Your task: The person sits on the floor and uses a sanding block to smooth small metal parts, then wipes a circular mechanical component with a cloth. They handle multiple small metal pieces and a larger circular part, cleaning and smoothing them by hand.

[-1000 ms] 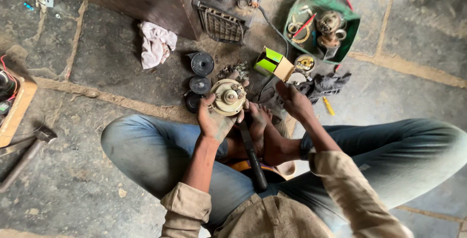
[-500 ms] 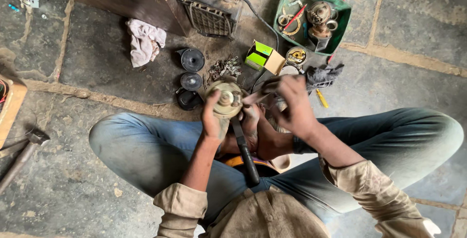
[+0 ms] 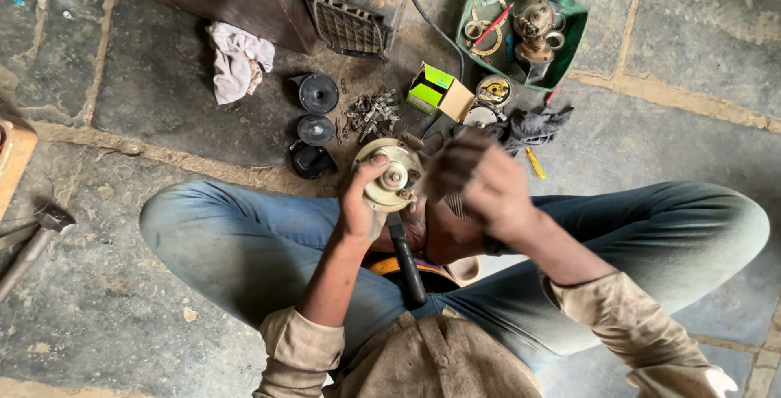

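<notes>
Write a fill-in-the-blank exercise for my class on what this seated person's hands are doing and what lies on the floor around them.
1. The left hand grips a round, cream-coloured metal ____.
2. The blurred right hand is raised just to that part's ____.
3. Spare pieces sit in a ____ plastic tray.
4. A crumpled ____ lies on the stone floor.

Missing words: part; right; green; cloth
</notes>
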The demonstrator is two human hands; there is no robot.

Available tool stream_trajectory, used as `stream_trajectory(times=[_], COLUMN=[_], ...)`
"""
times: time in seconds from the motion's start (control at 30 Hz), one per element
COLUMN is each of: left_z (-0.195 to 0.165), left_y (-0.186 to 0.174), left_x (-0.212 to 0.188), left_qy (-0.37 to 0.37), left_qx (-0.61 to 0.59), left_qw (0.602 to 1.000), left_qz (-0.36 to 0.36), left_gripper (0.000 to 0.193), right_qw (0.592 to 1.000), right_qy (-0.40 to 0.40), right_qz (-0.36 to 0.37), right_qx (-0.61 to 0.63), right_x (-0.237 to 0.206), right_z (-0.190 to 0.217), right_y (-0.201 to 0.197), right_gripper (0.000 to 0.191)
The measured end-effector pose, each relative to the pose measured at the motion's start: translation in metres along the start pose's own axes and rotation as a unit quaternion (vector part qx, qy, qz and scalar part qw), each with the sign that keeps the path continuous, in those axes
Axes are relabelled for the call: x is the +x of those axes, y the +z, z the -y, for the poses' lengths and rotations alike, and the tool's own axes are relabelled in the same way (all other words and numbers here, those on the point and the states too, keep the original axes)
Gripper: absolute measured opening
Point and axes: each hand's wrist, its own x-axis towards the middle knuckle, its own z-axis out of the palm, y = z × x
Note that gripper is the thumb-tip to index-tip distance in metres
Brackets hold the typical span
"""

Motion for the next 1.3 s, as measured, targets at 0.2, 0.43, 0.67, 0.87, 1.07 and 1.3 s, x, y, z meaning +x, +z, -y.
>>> stream_trajectory(times=[0.2,0.43,0.67,0.87,1.07,1.3], left_z=[-0.007,-0.016,-0.018,-0.009,-0.034,-0.04], left_y=[0.011,0.029,0.025,0.018,0.025,0.044], left_x=[0.0,-0.008,-0.011,-0.009,-0.007,-0.012], left_qy=[0.027,-0.005,0.02,0.009,-0.026,-0.008], left_qx=[0.118,0.104,0.143,0.122,0.062,0.089], left_qw=[0.993,0.993,0.99,0.992,0.996,0.992], left_qz=[0.01,-0.059,-0.002,0.035,0.065,0.092], left_gripper=[0.048,0.039,0.036,0.046,0.059,0.062], right_qw=[0.99,0.941,0.995,0.99,0.968,0.769], right_qy=[-0.101,0.219,-0.046,-0.062,0.243,0.444], right_qz=[-0.005,0.254,0.03,-0.018,0.036,-0.066], right_qx=[-0.096,-0.048,-0.08,-0.122,-0.053,0.455], right_x=[-0.009,-0.02,-0.016,-0.032,-0.05,-0.052], right_z=[0.005,-0.012,-0.008,-0.013,-0.038,-0.027], right_y=[-0.01,-0.017,-0.028,-0.019,-0.014,0.001], right_gripper=[0.023,0.032,0.017,0.019,0.006,0.023])
